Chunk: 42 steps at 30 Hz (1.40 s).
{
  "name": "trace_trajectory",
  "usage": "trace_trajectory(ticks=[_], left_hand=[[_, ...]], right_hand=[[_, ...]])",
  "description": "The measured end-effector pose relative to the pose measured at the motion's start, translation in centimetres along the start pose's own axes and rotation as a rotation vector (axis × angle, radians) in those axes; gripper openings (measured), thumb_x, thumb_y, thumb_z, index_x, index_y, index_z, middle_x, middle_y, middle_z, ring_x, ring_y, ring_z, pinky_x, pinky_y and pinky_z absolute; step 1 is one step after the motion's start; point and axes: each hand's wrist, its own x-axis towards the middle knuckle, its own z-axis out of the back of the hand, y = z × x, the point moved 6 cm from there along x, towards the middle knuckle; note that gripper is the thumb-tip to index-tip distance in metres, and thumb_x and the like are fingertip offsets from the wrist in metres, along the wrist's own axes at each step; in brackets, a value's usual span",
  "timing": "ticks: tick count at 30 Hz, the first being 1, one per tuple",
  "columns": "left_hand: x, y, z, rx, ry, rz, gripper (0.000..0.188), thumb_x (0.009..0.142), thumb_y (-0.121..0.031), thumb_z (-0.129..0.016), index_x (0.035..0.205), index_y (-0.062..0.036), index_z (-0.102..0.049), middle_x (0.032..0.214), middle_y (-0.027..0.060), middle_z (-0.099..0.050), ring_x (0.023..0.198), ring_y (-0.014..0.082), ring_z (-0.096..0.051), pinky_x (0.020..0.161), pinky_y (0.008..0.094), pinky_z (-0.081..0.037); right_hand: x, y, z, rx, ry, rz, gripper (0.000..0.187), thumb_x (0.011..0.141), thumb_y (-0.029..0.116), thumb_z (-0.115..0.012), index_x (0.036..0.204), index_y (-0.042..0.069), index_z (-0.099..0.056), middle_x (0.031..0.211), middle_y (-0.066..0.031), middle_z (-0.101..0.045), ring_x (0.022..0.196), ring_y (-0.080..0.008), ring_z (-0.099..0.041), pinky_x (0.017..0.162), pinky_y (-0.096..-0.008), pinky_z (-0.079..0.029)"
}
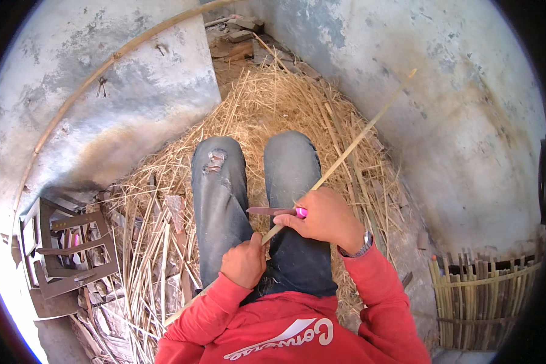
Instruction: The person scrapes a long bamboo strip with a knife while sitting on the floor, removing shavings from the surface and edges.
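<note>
A long, pale bamboo strip [370, 124] slants across my lap, from the lower left under my left forearm up to the right wall. My left hand [244, 262] is closed round it over my left thigh. My right hand [327, 215], with a watch on the wrist, grips a knife [267, 211] with a bright pink part at its handle. The narrow, brownish blade points left and lies across the strip, just above my left hand. The strip passes under or through my right hand; the fingers hide exactly how.
Straw-like shavings [273, 97] cover the floor ahead, with long strips lying to both sides. At left stands a broken brown frame [79, 249]. A woven slatted basket [485, 297] stands at right. Walls [455, 121] close in on both sides; a bent pole [73, 97] leans along the left one.
</note>
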Motion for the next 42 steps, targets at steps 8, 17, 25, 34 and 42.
trace_trajectory(ticks=[8,17,25,34,42], left_hand=[[0.1,0.0,-0.1,-0.023,-0.018,-0.016,0.015,0.101,-0.021,-0.062,0.105,-0.0072,-0.057,0.074,0.0219,-0.068,0.067,0.0465,-0.068,0.060,0.0583,-0.053],[1.1,-0.2,0.0,-0.102,0.028,-0.017,0.017,0.103,-0.022,-0.061,0.104,-0.0057,-0.061,0.072,0.0262,-0.066,0.069,0.0499,-0.067,0.063,0.0610,-0.052],[3.6,0.0,-0.4,-0.544,0.273,-0.036,0.032,0.109,-0.023,-0.055,0.089,-0.0005,-0.066,0.074,0.0231,-0.067,0.074,0.0456,-0.068,0.069,0.0509,-0.051],[3.2,-0.2,-0.5,-0.429,0.147,-0.069,0.031,0.109,-0.025,-0.055,0.090,-0.0018,-0.066,0.074,0.0229,-0.066,0.074,0.0459,-0.068,0.068,0.0519,-0.051],[2.2,-0.5,0.0,-0.270,0.144,-0.014,0.027,0.109,-0.025,-0.054,0.097,-0.0029,-0.064,0.075,0.0243,-0.066,0.076,0.0492,-0.067,0.068,0.0554,-0.051]], right_hand=[[0.5,-1.4,-1.3,0.256,0.000,0.355,0.045,0.091,0.040,-0.081,0.069,0.002,-0.068,0.062,-0.0183,-0.060,0.057,-0.0376,-0.060,0.055,-0.0457,-0.044],[1.0,-3.2,-2.0,0.648,0.040,0.380,0.022,0.093,0.019,-0.074,0.083,0.000,-0.075,0.061,-0.0097,-0.060,0.053,-0.0172,-0.053,0.054,-0.0357,-0.044],[1.4,-7.8,-2.5,1.693,0.037,0.277,0.032,0.098,0.010,-0.068,0.068,0.006,-0.058,0.052,0.0000,-0.047,0.043,-0.0059,-0.044,0.040,-0.0270,-0.030],[-0.7,-8.1,-1.1,1.167,-0.402,-0.058,0.034,0.106,0.032,-0.063,0.093,0.002,-0.072,0.058,0.0040,-0.048,0.050,-0.0042,-0.044,0.047,-0.0247,-0.032],[-3.6,-7.7,0.1,0.865,-0.339,-0.208,0.039,0.109,0.035,-0.056,0.105,0.002,-0.076,0.069,-0.0026,-0.062,0.063,-0.0083,-0.059,0.056,-0.0265,-0.042]])
